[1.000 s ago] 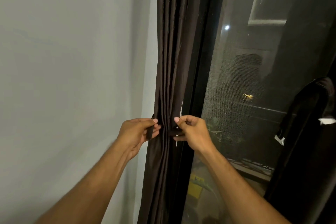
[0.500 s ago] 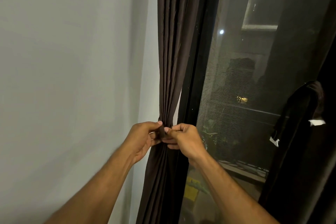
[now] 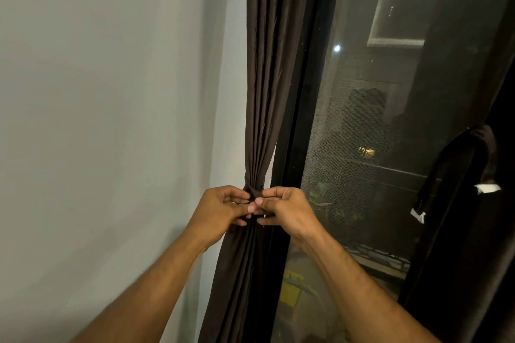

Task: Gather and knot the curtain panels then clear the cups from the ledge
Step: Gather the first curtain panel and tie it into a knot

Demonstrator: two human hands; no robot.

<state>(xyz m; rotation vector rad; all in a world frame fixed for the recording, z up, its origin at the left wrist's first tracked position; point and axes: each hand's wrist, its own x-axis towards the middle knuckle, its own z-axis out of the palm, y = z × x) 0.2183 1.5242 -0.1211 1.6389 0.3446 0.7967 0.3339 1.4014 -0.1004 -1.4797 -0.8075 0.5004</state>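
While both hands, left hand [image 3: 220, 210] & right hand [image 3: 287, 210], pinch curtain [image 3: 264, 92]; window frame [image 3: 303, 133] just beside.

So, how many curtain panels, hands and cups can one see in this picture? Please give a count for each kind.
Curtain panels: 2, the left panel pinched by both hands, the right panel already gathered.
Hands: 2, left hand, right hand.
Cups: 0 in view.
Total: 4
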